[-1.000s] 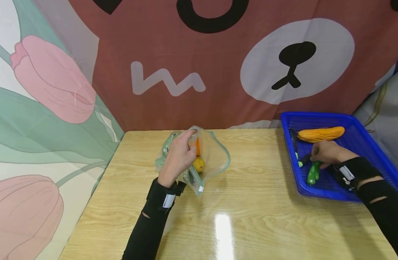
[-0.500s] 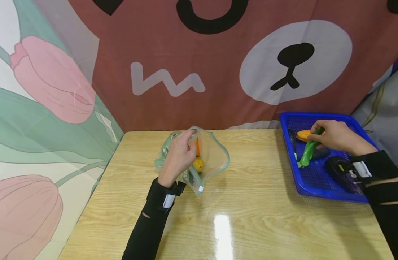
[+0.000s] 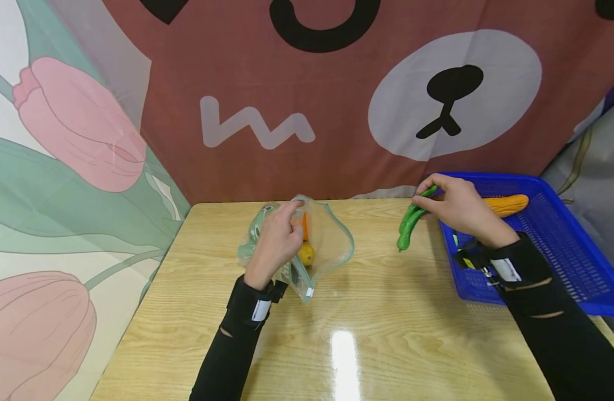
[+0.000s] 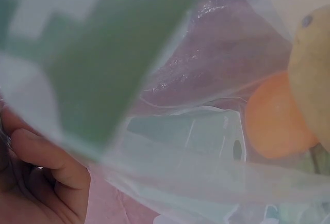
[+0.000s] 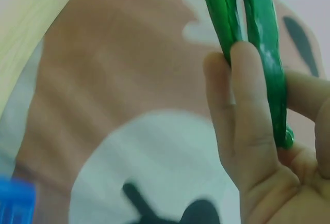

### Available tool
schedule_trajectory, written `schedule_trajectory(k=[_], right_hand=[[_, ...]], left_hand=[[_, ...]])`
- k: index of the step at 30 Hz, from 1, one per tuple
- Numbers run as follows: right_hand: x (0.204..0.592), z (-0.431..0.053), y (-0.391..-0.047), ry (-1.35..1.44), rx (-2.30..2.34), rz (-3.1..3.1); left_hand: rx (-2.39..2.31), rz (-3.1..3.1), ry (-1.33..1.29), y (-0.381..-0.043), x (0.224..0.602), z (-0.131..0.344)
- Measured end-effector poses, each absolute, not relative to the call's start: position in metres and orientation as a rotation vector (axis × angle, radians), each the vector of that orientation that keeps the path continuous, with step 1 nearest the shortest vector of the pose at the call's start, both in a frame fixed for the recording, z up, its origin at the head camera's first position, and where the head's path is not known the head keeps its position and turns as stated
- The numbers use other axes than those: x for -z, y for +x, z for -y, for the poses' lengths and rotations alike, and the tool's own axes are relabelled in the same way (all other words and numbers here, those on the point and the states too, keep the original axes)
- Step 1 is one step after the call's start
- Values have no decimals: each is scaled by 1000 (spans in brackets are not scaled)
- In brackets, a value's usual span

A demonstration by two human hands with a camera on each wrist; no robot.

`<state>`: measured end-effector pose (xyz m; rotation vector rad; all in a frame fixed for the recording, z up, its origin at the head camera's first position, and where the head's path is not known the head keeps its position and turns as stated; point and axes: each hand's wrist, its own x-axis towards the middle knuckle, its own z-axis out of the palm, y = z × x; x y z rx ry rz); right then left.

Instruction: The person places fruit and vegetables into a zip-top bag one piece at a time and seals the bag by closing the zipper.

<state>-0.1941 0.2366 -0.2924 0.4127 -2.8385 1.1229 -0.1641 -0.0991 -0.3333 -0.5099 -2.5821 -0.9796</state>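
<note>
On the worktop (image 3: 186,323) we're seeing: blue basket (image 3: 562,245), far-right corner; bag (image 3: 332,239), near far edge; left hand (image 3: 278,238) gripping bag; right hand (image 3: 459,206) pinching two green peppers (image 3: 410,225), between basket and bag. We're guessing one could be slipping if pinch loosens, or snagging if bag's sagging.

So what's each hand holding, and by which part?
The right hand pinches two green peppers near their upper ends; the left hand holds the bag by one side of its mouth.
</note>
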Motion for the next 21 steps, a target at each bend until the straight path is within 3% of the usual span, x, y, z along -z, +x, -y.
schedule_trajectory(k=[13,21], right_hand=[[302,-161,-187,671,-1494,2561],[325,-120,-178,836,-1237,2334]], left_hand=[[987,2598,-500,-165,334,97],[995,2607,-488,-165,334,96]])
